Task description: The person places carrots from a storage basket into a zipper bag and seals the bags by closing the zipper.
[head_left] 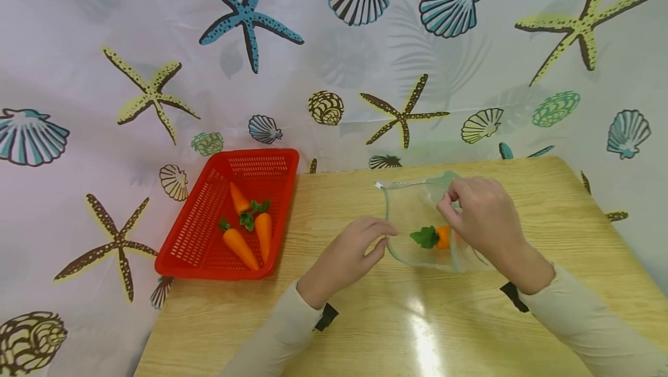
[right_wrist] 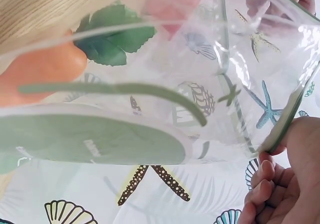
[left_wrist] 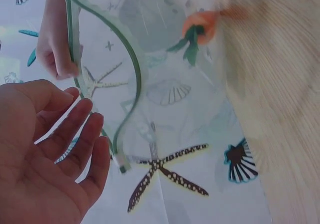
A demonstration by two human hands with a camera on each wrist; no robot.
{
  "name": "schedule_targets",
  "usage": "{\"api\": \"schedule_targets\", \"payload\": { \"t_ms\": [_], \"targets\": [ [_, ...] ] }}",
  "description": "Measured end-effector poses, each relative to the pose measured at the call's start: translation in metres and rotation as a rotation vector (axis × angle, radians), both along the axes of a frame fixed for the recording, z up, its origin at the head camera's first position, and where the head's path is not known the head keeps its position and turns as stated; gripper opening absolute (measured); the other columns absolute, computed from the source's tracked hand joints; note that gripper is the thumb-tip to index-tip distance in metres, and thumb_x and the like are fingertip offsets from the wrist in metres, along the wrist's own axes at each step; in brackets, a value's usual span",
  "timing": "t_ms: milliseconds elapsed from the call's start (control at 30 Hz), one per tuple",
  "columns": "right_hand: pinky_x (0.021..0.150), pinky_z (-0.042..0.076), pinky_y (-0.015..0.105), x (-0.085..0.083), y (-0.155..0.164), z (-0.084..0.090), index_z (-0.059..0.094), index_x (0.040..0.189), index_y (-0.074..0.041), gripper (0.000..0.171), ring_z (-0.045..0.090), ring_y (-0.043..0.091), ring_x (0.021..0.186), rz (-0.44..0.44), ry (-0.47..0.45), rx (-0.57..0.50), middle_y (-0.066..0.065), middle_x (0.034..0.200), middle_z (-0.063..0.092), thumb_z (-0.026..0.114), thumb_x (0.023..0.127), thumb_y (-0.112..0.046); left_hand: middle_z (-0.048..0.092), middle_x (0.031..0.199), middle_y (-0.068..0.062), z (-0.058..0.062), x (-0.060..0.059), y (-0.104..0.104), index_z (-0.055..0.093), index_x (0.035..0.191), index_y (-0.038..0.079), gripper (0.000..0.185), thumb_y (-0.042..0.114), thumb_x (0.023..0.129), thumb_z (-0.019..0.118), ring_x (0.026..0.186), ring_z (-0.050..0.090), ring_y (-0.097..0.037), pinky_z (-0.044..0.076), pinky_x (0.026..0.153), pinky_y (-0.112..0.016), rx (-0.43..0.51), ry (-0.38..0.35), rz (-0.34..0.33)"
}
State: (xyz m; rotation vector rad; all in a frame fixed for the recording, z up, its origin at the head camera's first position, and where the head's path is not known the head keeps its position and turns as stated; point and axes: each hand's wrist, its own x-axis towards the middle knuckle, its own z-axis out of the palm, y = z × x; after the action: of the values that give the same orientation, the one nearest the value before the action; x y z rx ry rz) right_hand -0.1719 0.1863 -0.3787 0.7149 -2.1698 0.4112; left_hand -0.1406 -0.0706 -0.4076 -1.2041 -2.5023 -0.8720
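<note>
A clear zip bag (head_left: pixel 409 203) with a green-edged mouth stands on the table, its opening spread toward the left. Inside it lies a toy carrot (head_left: pixel 443 237), leafy end toward the mouth; the right wrist view shows its orange body and green leaf (right_wrist: pixel 115 36) through the plastic. My right hand (head_left: pixel 482 214) pinches the bag's rim between thumb and fingers, as the right wrist view shows. At the near left side of the mouth is my left hand (head_left: pixel 357 252), fingers loosely bent and spread. In the left wrist view its fingertips (left_wrist: pixel 97 121) overlap the green zip edge.
A red plastic basket (head_left: pixel 174 249) stands on the left of the wooden table (head_left: pixel 365 330), holding several orange carrots (head_left: pixel 240 247) with green tops. Behind the table hangs a white cloth (head_left: pixel 313 46) printed with starfish and shells. Black straps (head_left: pixel 326 317) circle both wrists.
</note>
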Motion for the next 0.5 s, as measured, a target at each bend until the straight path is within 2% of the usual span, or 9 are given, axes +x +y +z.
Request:
{"api": "schedule_targets", "payload": {
  "t_ms": [133, 500],
  "targets": [
    [0.046, 0.035, 0.035, 0.000, 0.003, 0.003, 0.048, 0.061, -0.008, 0.015, 0.039, 0.020, 0.043, -0.010, 0.015, -0.006, 0.003, 0.051, 0.045, 0.047, 0.075, -0.012, 0.058, 0.115, 0.008, 0.000, 0.002, -0.017, 0.062, 0.113, 0.014, 0.023, 0.010, 0.092, 0.055, 0.111, 0.048, -0.006, 0.038, 0.096, -0.019, 0.029, -0.009, 0.067],
    [0.042, 0.027, 0.030, -0.004, 0.016, 0.011, 0.049, 0.061, -0.005, 0.020, 0.033, 0.018, 0.042, -0.059, 0.045, 0.001, 0.002, 0.049, 0.040, 0.044, 0.078, -0.014, 0.056, 0.116, 0.005, 0.003, 0.008, -0.071, 0.061, 0.114, 0.016, 0.022, 0.014, 0.093, 0.055, 0.109, 0.051, -0.011, 0.044, 0.093, -0.026, 0.014, -0.076, 0.288]
  ]
}}
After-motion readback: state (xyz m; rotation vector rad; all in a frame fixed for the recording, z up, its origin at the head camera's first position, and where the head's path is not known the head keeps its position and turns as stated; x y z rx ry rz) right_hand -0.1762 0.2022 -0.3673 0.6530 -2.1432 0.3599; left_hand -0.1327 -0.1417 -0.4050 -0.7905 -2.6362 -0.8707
